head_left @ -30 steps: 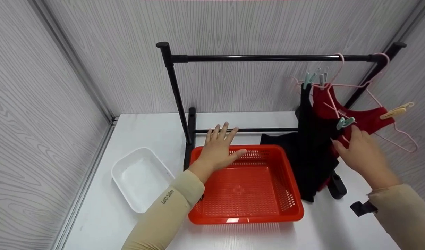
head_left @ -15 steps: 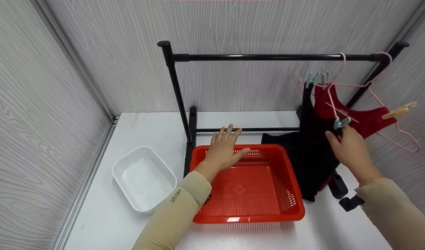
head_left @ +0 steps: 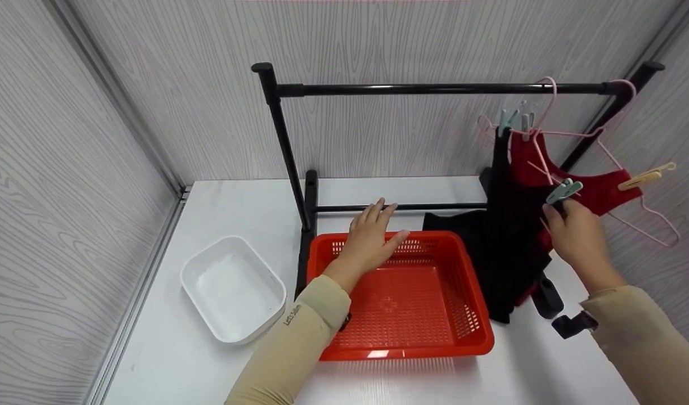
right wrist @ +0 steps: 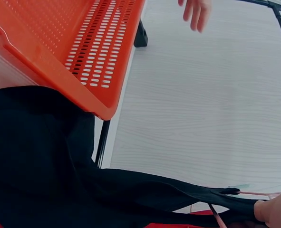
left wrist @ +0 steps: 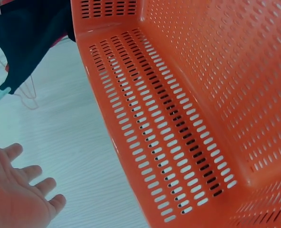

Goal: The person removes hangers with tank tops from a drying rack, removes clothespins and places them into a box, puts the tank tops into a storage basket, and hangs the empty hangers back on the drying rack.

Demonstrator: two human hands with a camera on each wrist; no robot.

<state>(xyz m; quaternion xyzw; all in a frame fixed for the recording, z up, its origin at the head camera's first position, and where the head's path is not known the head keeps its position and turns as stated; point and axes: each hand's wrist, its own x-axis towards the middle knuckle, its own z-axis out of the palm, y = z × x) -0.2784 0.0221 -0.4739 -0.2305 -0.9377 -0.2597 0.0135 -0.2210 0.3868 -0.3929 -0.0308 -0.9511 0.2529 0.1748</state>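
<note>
My right hand [head_left: 581,239] pinches the shoulder of a black sleeveless top [head_left: 504,247], just below a green clothespin [head_left: 564,191]. In the right wrist view, the thumb presses on the stretched black cloth [right wrist: 178,190]. This top hangs on a pink hanger [head_left: 540,152], its other shoulder near a pale green clothespin [head_left: 507,121]. Behind it a red top [head_left: 597,188] hangs on a second pink hanger, with a yellow clothespin [head_left: 645,179] on its shoulder. Over the red basket [head_left: 406,354] my left hand [head_left: 369,239] hovers, fingers extended, holding nothing.
A black clothes rack [head_left: 406,89] stands behind the basket, both hangers at its right end. To the left a white tub [head_left: 232,334] rests on the white tabletop [head_left: 158,337]. Grey panels [head_left: 378,39] enclose the back and sides.
My left hand has drifted slightly right over the basket. The right hand shifted left onto the black top's shoulder, then a little back right; the green clothespin there has tilted.
</note>
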